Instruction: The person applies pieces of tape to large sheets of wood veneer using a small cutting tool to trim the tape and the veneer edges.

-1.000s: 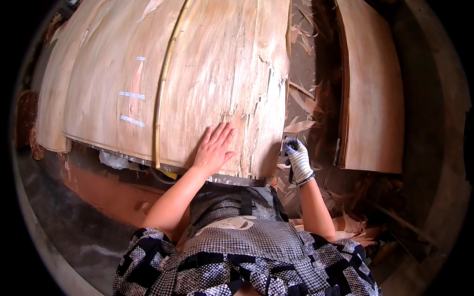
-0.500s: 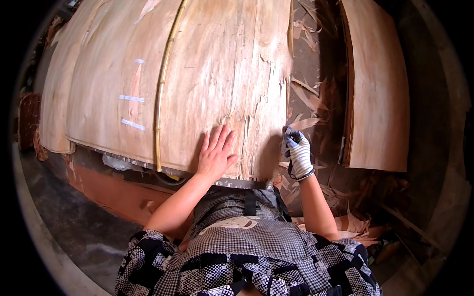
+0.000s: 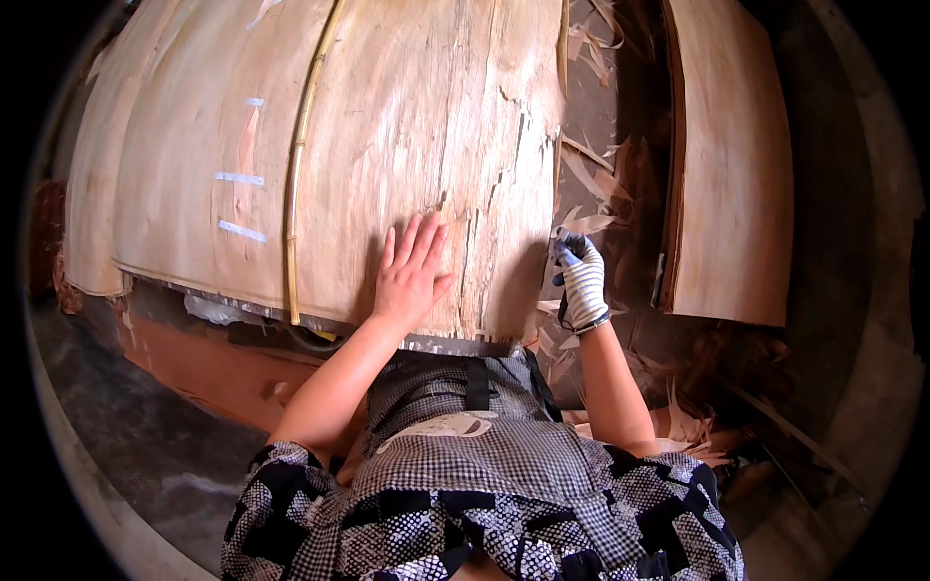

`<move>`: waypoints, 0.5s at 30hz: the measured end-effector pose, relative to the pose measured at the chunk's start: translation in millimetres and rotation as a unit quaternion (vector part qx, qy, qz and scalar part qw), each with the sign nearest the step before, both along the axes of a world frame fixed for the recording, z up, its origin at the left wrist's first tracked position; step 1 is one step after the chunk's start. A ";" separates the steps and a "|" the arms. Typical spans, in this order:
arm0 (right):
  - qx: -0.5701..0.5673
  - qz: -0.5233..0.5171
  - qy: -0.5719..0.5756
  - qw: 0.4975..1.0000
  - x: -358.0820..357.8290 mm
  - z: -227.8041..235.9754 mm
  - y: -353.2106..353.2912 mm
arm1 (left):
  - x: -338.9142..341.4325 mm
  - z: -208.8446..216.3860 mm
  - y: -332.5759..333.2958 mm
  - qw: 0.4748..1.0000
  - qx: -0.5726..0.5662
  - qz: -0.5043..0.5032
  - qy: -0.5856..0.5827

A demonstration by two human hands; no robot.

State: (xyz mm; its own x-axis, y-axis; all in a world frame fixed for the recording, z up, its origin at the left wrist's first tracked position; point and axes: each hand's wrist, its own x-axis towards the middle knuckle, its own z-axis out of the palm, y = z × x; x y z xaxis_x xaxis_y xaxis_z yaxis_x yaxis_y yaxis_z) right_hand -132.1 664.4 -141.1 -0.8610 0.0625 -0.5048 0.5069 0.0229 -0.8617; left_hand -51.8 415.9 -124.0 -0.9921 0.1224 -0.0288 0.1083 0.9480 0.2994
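A wide sheet of thin, cracked wood veneer [image 3: 417, 145] lies across a table in front of me. My bare left hand [image 3: 409, 273] presses flat on it near its front edge, fingers spread. My right hand [image 3: 581, 281], in a striped glove with dark fingertips, is closed at the sheet's ragged right edge, pinching the edge or a small piece there; what it grips is too small to make out. A yellow stick [image 3: 302, 165] runs front to back over the veneer.
A second veneer stack [image 3: 731, 165] lies to the right, across a gap littered with torn wood strips [image 3: 601, 165]. More sheets [image 3: 107, 194] lie to the left. The reddish table side [image 3: 203, 373] and grey floor [image 3: 126, 455] are below.
My left hand has slid slightly along the veneer. My right hand stays at the sheet's right edge, shifted slightly.
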 end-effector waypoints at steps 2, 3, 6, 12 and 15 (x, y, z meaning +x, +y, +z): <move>-0.005 -0.014 0.037 0.999 1.4 -1.6 4.6 | -7.1 -4.2 -0.4 1.000 0.002 -0.001 0.012; -0.010 -0.026 0.042 0.999 2.4 0.9 5.7 | -8.9 -4.5 0.2 1.000 0.001 0.002 0.006; -0.049 -0.033 0.052 0.997 4.2 8.4 8.1 | -8.6 -9.5 1.4 1.000 0.014 0.001 0.005; -0.041 -0.020 0.035 0.998 9.6 14.7 13.9 | -11.0 -6.9 2.9 1.000 0.017 0.010 0.012; -0.030 -0.015 0.065 0.997 13.1 20.4 18.4 | -10.7 -7.9 3.5 1.000 0.025 0.010 0.016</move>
